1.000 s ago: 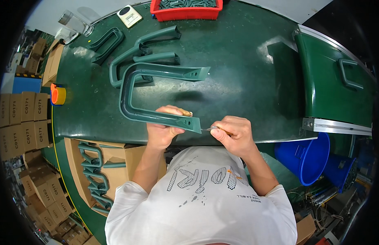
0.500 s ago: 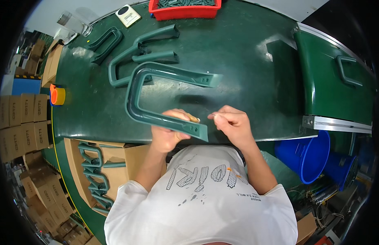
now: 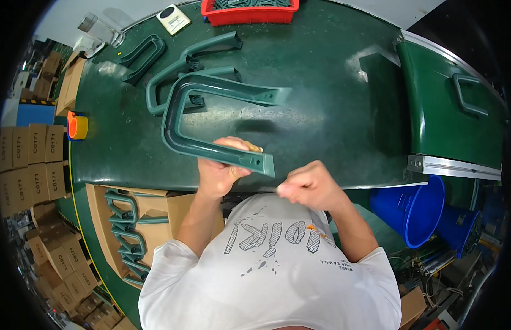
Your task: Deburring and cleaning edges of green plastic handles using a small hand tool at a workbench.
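Note:
My left hand (image 3: 214, 177) is closed round the lower arm of a green U-shaped plastic handle (image 3: 174, 118), near its end. The handle is raised over the table, its bend to the left and its hollow inner side showing. A hole shows near the end of each arm. Just right of the lower end is my right hand (image 3: 313, 186), fingers curled together and apart from the handle; whatever they hold, if anything, is hidden. Behind the held handle, similar green handles (image 3: 211, 43) lie on the table, with another (image 3: 146, 58) farther left.
A red bin (image 3: 250, 16) of small green pieces and a white device (image 3: 173, 20) stand at the far edge. A cardboard box (image 3: 101, 231) with handles sits at left. At right are a green conveyor-like surface (image 3: 442, 126) with one handle and a blue bin (image 3: 409, 212).
The held handle and my left hand have shifted slightly left and away from me. My right hand has moved down, toward my body, and slightly left.

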`<move>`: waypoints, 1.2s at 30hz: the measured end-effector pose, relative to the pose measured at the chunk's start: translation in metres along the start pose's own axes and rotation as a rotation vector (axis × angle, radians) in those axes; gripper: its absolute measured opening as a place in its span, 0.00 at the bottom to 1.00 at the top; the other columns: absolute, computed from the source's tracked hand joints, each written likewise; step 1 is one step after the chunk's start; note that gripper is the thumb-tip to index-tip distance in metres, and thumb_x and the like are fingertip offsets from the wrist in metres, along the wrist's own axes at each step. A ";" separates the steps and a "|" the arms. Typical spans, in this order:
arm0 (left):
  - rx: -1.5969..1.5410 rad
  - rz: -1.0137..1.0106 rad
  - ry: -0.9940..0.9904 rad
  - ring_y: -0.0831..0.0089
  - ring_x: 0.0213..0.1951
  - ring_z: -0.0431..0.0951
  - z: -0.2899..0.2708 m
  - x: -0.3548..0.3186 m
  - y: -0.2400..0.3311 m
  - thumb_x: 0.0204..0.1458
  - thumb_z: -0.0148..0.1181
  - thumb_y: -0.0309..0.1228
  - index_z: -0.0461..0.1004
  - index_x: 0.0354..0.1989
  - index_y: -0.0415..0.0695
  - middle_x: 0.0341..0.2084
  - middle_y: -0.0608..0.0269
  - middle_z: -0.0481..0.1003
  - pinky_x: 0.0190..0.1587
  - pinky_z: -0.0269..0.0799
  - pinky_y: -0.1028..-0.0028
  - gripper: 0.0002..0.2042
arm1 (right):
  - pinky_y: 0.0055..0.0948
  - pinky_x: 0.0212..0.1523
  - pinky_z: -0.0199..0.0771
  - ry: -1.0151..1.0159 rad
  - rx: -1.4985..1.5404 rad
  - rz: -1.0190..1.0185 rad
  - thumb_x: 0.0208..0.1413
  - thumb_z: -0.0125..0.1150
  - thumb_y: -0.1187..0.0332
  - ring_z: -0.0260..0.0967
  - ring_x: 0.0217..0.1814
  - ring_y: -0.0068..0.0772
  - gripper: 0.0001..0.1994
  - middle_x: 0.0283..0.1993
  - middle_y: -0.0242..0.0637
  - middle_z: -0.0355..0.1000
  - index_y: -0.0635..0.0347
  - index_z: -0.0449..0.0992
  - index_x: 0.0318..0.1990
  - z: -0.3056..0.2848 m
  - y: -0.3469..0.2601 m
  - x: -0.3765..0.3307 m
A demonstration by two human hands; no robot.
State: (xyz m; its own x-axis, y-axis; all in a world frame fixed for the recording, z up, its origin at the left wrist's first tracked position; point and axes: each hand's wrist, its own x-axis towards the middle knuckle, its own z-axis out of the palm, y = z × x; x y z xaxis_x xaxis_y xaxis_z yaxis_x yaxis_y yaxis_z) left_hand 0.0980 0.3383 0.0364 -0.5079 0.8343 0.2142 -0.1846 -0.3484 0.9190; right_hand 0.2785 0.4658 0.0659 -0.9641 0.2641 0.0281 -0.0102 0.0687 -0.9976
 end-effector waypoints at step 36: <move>-0.139 -0.017 -0.108 0.67 0.33 0.76 0.019 -0.007 0.004 0.40 0.73 0.34 0.71 0.37 0.38 0.28 0.55 0.74 0.40 0.77 0.66 0.20 | 0.22 0.22 0.61 0.787 -0.412 -0.185 0.51 0.66 0.69 0.63 0.20 0.22 0.08 0.20 0.33 0.69 0.66 0.80 0.32 -0.023 0.001 0.022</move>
State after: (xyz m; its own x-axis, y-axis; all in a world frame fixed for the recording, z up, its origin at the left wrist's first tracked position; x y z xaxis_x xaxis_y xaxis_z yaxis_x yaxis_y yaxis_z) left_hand 0.1167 0.3387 0.0444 -0.4119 0.8789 0.2406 -0.3107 -0.3836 0.8697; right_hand 0.2632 0.4940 0.0667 -0.4954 0.7851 0.3718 0.0948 0.4743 -0.8752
